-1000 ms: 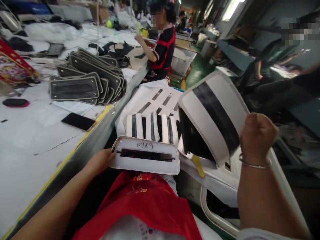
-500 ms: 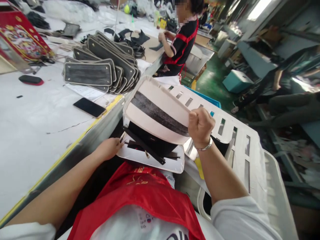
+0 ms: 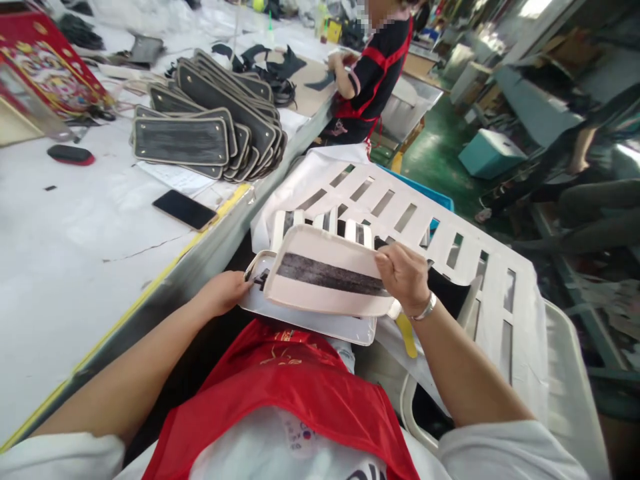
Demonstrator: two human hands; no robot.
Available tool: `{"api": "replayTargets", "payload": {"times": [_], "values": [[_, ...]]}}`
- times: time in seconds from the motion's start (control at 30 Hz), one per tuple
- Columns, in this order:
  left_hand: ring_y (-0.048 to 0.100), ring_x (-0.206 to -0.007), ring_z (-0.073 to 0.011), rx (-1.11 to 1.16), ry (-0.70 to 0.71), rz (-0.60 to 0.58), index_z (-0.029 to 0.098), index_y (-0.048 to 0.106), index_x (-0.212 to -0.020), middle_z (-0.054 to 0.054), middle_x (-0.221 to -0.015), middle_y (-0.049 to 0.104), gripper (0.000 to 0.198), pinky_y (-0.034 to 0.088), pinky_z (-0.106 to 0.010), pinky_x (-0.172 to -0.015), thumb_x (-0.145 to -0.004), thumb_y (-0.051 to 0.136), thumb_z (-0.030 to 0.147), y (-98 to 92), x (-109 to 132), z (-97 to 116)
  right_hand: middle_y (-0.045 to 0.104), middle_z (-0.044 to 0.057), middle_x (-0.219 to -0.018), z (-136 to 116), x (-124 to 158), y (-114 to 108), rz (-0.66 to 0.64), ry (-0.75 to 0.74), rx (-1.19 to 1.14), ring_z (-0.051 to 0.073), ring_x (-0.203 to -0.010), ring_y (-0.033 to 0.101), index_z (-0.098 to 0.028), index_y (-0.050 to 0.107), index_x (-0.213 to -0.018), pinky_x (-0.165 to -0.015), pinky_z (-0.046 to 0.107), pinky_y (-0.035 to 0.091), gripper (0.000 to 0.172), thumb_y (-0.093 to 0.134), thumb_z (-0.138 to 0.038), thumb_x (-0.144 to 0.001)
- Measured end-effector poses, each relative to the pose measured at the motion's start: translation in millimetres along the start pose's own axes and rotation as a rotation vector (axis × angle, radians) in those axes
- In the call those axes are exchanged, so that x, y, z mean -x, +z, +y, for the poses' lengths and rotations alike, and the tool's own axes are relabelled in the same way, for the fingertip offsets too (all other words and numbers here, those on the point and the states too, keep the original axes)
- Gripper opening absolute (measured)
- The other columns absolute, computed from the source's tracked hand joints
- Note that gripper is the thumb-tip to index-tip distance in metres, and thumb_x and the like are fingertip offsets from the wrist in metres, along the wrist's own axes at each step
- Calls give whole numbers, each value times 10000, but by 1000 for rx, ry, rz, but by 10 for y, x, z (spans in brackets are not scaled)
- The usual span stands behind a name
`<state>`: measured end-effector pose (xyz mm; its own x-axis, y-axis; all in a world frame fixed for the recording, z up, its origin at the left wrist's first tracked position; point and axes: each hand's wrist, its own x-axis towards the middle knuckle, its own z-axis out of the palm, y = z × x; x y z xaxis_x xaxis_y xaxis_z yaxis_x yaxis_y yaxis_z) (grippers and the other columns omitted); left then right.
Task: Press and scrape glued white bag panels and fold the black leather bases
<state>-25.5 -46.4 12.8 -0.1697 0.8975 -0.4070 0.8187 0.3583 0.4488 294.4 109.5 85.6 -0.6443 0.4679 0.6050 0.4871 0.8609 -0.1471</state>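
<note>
My right hand is closed on the right end of a cream panel with a dark fuzzy stripe, laid flat over a second white panel on my lap. My left hand grips the left edge of that lower panel, where a black zipper part shows. Just beyond them several more striped panels stand on edge against a white slatted crate. A red apron covers my lap.
A white worktable on the left carries a black phone, a fanned stack of dark padded panels and a red printed box. A person in black and red works at the far end. A green-floored aisle runs at right.
My right hand swung the striped panel from raised at the right down and left, laying it flat on the lower panel. The left hand stayed on that panel's left edge.
</note>
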Motion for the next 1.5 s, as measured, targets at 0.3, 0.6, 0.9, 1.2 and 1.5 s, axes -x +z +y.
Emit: {"api": "replayTargets", "payload": {"times": [0.3, 0.6, 0.9, 1.2, 1.5], "values": [[597, -744, -206, -45, 0, 45, 152, 593, -733, -97, -783, 654, 345, 375, -270, -625, -878, 365, 366, -43, 68, 69, 518, 16, -601, -164, -60, 297, -227, 84, 187, 130, -568, 464, -183, 488, -637, -538, 269, 258, 457, 313, -449, -964], [583, -693, -189, -7, -41, 58, 161, 562, -681, -75, -722, 636, 300, 351, -268, -588, -860, 402, 341, -77, 107, 99, 607, 35, -667, -246, 163, 697, -497, 251, 151, 159, -610, 555, -189, 495, -702, -555, 280, 258, 432, 280, -443, -977], [545, -641, -155, 151, -11, 67, 168, 536, -662, -26, -651, 581, 367, 360, -254, -579, -879, 344, 395, -26, 112, -7, 621, 48, -694, -327, 220, 730, -587, 207, 138, 170, -641, 581, -182, 510, -727, -558, 280, 273, 426, 267, -419, -983], [552, -655, -158, 197, 7, 44, 166, 539, -665, -23, -662, 585, 392, 364, -249, -594, -871, 331, 426, -22, 109, -74, 651, 61, -746, -489, 78, 944, -670, 173, 161, 186, -690, 611, -186, 553, -771, -545, 281, 282, 381, 322, -408, -979], [570, -662, -169, 85, -7, 10, 156, 553, -676, -42, -692, 620, 303, 355, -251, -574, -836, 435, 384, -75, 92, -5, 601, 154, -835, -732, 9, 783, -731, 82, 374, 289, -786, 587, -153, 596, -887, -579, 321, 382, 283, 401, -349, -945]]}}
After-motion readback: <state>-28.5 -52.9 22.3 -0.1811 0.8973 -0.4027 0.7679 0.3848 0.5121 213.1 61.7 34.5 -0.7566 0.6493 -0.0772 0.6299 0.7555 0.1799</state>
